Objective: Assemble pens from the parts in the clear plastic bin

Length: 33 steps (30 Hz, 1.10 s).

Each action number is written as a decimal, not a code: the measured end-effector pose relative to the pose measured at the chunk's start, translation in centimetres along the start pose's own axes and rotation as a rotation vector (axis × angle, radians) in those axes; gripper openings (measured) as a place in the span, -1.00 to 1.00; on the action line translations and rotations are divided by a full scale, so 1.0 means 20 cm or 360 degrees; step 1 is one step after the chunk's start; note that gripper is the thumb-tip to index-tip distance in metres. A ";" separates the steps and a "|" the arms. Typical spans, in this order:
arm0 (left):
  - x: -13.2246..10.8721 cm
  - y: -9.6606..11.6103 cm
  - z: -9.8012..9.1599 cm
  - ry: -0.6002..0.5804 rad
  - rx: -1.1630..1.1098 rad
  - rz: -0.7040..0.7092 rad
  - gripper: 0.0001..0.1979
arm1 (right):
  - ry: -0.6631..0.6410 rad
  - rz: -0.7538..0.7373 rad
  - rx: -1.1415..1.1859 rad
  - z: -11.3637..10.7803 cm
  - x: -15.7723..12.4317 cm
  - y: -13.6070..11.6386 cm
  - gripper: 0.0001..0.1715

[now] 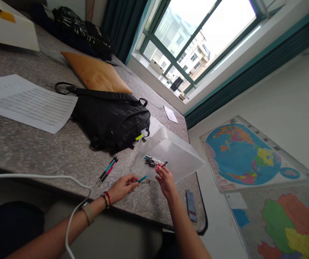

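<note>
Pinching a teal piece (142, 178), the left hand (124, 187) is at 9 o'clock of the right hand (166, 180), whose fingers pinch a red piece (160, 166). Both seem light, stiff, slippery; hold mid-length.

Teal pen piece (142, 178), tilted, in left hand (124, 187); red piece (160, 166) in right hand (166, 181).

I can read no text, brand or number from my station. Dark lettering (145, 182) by the near edge of the clear box (185, 154), print on the paper sheet (35, 104) and world map (243, 154) captions are illegible.
</note>
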<state>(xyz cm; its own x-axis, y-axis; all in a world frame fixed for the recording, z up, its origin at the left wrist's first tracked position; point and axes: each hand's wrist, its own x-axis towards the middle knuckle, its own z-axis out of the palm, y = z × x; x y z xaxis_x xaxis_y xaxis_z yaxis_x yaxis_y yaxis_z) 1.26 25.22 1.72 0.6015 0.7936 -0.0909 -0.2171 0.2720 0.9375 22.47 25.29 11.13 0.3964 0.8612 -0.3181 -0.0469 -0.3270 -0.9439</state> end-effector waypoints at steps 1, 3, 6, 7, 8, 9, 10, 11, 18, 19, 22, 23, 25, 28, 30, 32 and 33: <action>0.00 -0.01 0.00 0.0001 -0.0018 -0.0007 -0.63 | -0.0024 -0.0009 0.0084 0.01 -0.06 -0.01 -0.48; 0.00 -0.02 0.00 0.0002 -0.0037 -0.0002 -0.60 | -0.0047 -0.0037 0.0162 0.03 -0.15 -0.01 -0.49; -0.01 -0.03 0.00 0.0021 -0.0025 0.0026 -0.58 | -0.0043 -0.0063 0.0072 0.04 -0.21 0.03 -0.48; -0.01 -0.03 0.00 0.0027 -0.0021 0.0032 -0.57 | -0.0018 -0.0060 -0.0034 0.03 -0.21 0.06 -0.47; -0.02 -0.02 0.00 0.0031 -0.0021 0.0035 -0.57 | 0.0019 -0.0053 -0.0174 0.02 -0.20 0.09 -0.47; -0.02 -0.02 0.00 0.0031 -0.0024 0.0034 -0.58 | 0.0065 -0.0042 -0.0333 0.00 -0.18 0.13 -0.46; -0.02 -0.02 0.00 0.0026 -0.0028 0.0028 -0.58 | 0.0128 -0.0033 -0.0492 -0.02 -0.16 0.17 -0.44; -0.02 -0.01 0.00 0.0019 -0.0031 0.0020 -0.59 | 0.0165 -0.0029 -0.0619 -0.05 -0.14 0.21 -0.42; -0.03 -0.01 0.01 0.0062 0.0029 0.0080 -0.62 | 0.0243 -0.0315 -0.1416 -0.18 0.06 0.26 -0.58; -0.03 -0.01 0.01 0.0067 0.0043 0.0083 -0.62 | 0.0240 -0.0369 -0.1552 -0.19 0.10 0.24 -0.59; -0.03 0.00 0.01 0.0078 0.0063 0.0078 -0.63 | 0.0276 -0.0396 -0.1867 -0.23 0.19 0.16 -0.62; -0.03 0.00 0.01 0.0085 0.0065 0.0074 -0.63 | 0.0301 -0.0393 -0.1932 -0.23 0.22 0.13 -0.63; -0.03 0.00 0.01 0.0101 0.0062 0.0071 -0.63 | 0.0368 -0.0437 -0.2003 -0.23 0.26 0.09 -0.67; -0.02 -0.01 0.01 0.0109 0.0034 0.0083 -0.64 | 0.0274 -0.0631 -0.2076 -0.17 0.30 0.07 -0.76; -0.02 -0.02 0.01 0.0103 0.0014 0.0084 -0.66 | 0.0085 -0.0707 -0.2190 -0.10 0.32 0.08 -0.82; -0.01 -0.02 0.01 0.0099 0.0011 0.0075 -0.67 | -0.0042 -0.0683 -0.2338 -0.03 0.33 0.08 -0.83; -0.01 -0.02 0.01 0.0096 0.0014 0.0072 -0.67 | -0.0067 -0.0647 -0.2407 0.00 0.34 0.09 -0.81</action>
<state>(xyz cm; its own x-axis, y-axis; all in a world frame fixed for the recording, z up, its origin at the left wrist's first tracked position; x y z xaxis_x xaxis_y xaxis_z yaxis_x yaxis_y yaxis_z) 1.27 24.79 1.36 0.5438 0.8364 -0.0681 -0.2361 0.2303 0.9440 24.98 30.57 7.36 0.1272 0.9868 -0.1007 0.9916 -0.1288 -0.0098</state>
